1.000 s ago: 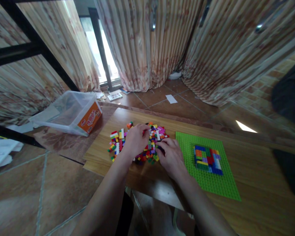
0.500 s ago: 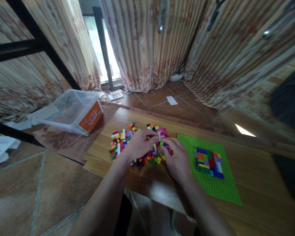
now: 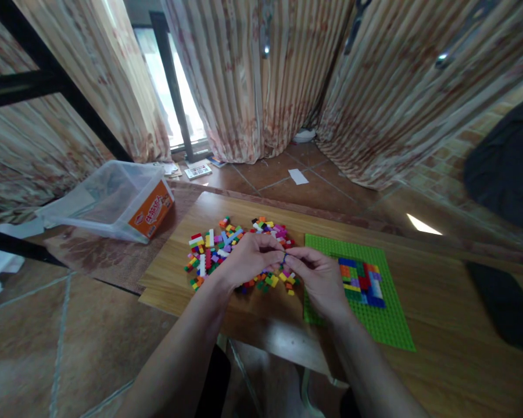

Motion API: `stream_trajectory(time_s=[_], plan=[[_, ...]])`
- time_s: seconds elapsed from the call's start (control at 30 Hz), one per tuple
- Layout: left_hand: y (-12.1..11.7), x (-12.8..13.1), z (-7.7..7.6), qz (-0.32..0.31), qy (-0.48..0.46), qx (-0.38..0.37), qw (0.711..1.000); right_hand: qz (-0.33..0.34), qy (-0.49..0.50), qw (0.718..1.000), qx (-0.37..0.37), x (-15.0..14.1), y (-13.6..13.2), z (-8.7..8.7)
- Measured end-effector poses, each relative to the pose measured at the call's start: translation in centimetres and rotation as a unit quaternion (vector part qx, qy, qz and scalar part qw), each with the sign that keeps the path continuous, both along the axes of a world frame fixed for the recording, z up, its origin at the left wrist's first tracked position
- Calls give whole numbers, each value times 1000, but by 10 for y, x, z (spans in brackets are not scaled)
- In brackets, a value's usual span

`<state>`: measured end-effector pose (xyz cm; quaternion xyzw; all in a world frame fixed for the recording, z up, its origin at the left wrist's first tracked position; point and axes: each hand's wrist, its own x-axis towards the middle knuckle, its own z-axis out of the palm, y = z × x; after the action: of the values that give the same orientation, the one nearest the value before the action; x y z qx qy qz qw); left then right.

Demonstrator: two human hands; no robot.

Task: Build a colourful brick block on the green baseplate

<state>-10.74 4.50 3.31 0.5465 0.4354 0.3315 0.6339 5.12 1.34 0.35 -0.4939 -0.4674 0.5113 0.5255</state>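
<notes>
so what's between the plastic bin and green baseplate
Head view: rug, then wooden table under the brick pile and left hand; the right hand partly hides the baseplate.

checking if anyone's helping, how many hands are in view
2: the left hand over the loose bricks, the right hand partly hiding the green baseplate. No further hand seems hidden.

A table spans the frame's centre and lower right, bearing a heap of bricks [image 3: 218, 247] left of centre and, to its right, a baseplate [image 3: 390, 322] with joined bricks [image 3: 361, 281] on it. Before the heap's right side, the left hand [image 3: 250, 258] and right hand [image 3: 320, 278] meet around a small brick [image 3: 284, 259]. A bin [image 3: 113, 223] stands at left, curtains [image 3: 226, 81] hang behind.
</notes>
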Motion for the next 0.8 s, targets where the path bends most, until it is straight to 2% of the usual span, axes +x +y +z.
stream_trajectory(time_s=[0.1,0.17,0.23,0.33,0.47,0.6,0.8], plan=[[-2,1,2,23,-40,-48,998,-2,39,999,-6,3,1,-1],[-2,0,2,34,-66,-69,995,9,17,1000,3,5,2,-4],[0,-2,1,48,-83,-81,992,22,-67,997,34,5,2,-8],[3,-7,0,71,-83,-74,991,41,-224,968,110,2,2,-13],[5,-7,-3,65,-50,-68,994,47,-320,931,170,-3,1,-12],[6,-5,-6,60,-20,-72,995,-12,-325,929,175,1,-2,-3],[3,5,-8,28,-46,-101,993,46,-282,933,220,13,-11,7]])
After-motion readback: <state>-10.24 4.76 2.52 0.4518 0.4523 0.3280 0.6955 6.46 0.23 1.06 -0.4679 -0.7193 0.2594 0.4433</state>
